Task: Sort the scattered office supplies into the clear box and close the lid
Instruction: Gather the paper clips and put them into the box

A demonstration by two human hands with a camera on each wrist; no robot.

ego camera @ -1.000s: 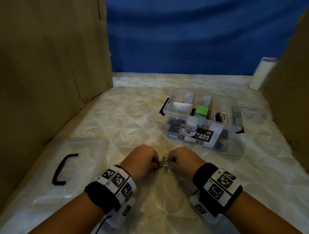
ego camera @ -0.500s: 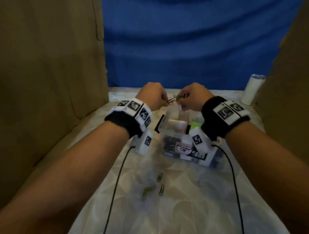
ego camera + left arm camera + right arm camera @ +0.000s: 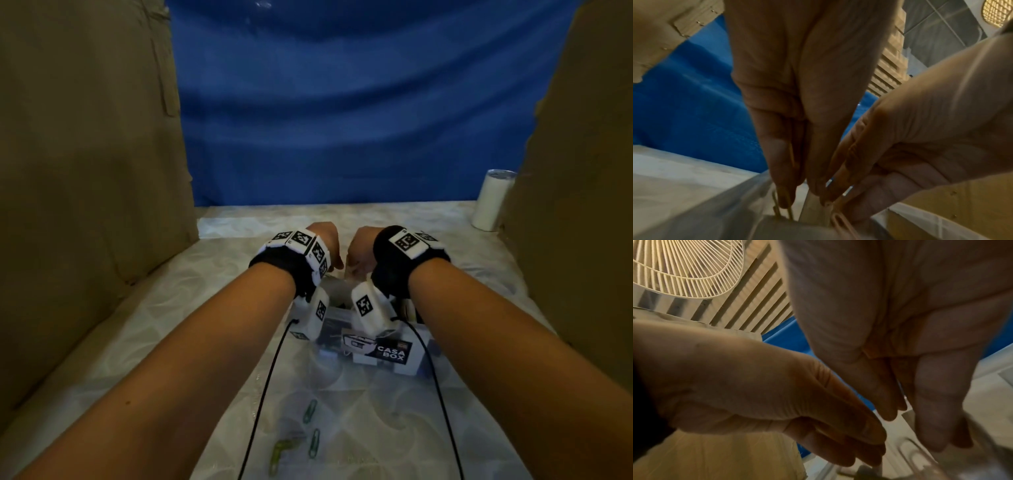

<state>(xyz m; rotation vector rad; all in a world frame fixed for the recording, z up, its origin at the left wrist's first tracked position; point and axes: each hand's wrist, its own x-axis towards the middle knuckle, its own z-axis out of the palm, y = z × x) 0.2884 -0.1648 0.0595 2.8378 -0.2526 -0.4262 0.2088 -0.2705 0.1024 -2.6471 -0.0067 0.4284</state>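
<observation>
The clear box (image 3: 421,359) with its CASA BOX label stands mid-table, mostly hidden behind my wrists. Both hands hang over it with fingers pointing down inside. My left hand (image 3: 795,191) pinches greenish paper clips (image 3: 780,208) between thumb and fingertip, right beside a white divider (image 3: 813,209). My right hand (image 3: 908,431) has straight fingers, with a gap between thumb and fingers and nothing in it. A pink clip (image 3: 840,221) shows just below the right hand's fingers. Three green clips (image 3: 310,411) lie loose on the table in front of the box.
Cardboard walls stand at the left (image 3: 85,171) and right (image 3: 582,171), with a blue cloth (image 3: 342,102) behind. A white cylinder (image 3: 491,200) sits at the back right. Black wrist cables (image 3: 263,404) trail over the table near the loose clips. The lid is out of view.
Both hands lifted clips from the table, carried them above the box, and have now dipped fingers-down into it. The right hand's fingers have spread apart.
</observation>
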